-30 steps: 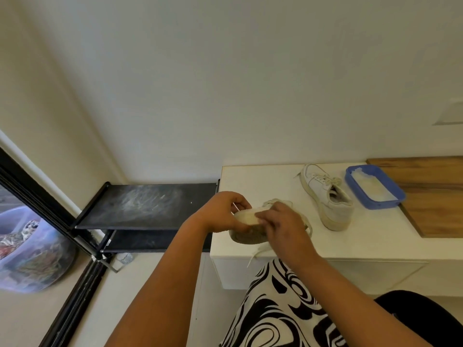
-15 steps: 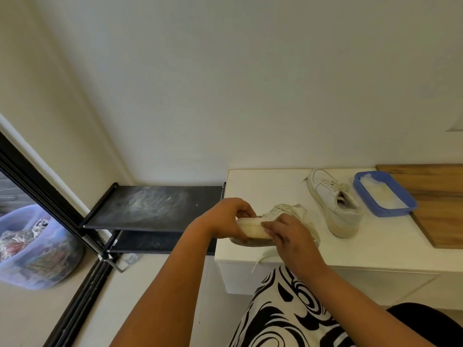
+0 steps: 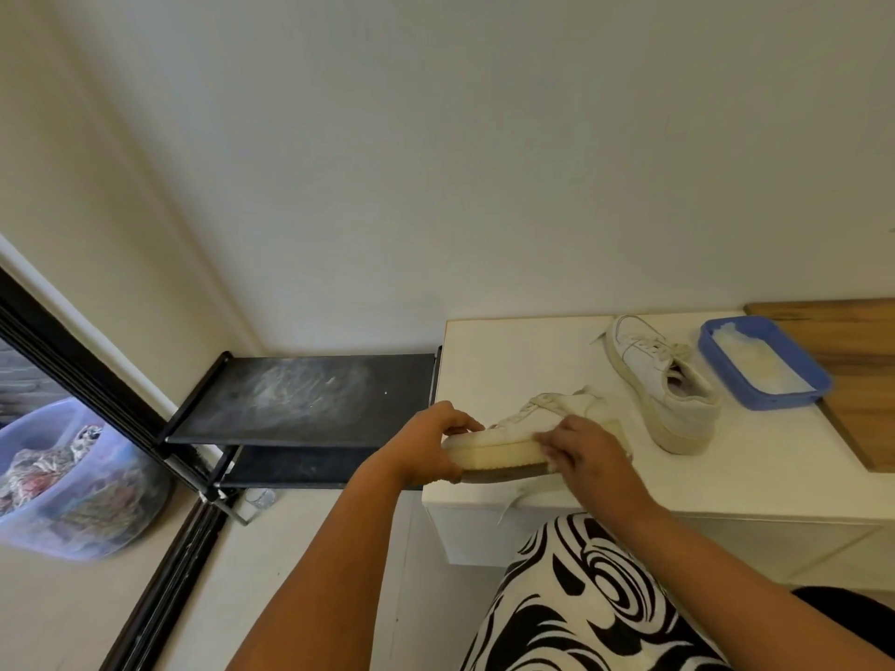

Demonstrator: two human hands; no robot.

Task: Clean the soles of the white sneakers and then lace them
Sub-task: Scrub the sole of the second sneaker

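Observation:
One white sneaker (image 3: 503,455) is held on its side at the front left edge of the white table (image 3: 508,360), its cream sole wall facing me. My left hand (image 3: 431,443) grips the toe end. My right hand (image 3: 591,457) has its fingers curled against the sole wall toward the heel; what lies under the fingertips is hidden. A loose lace (image 3: 513,503) dangles over the table edge. The second white sneaker (image 3: 663,385) lies farther back on the table, laced and untouched.
A blue tray (image 3: 775,404) with a whitish content stands right of the second sneaker, beside a wooden board (image 3: 862,380). A dusty black shelf rack (image 3: 300,394) stands left of the table. A plastic tub (image 3: 72,486) sits behind the glass door. Patterned fabric (image 3: 581,598) covers my lap.
The held sneaker has turned from sole-up to lying sideways with the sole wall toward me. My right hand has slid along the sole toward the heel. The view has shifted slightly.

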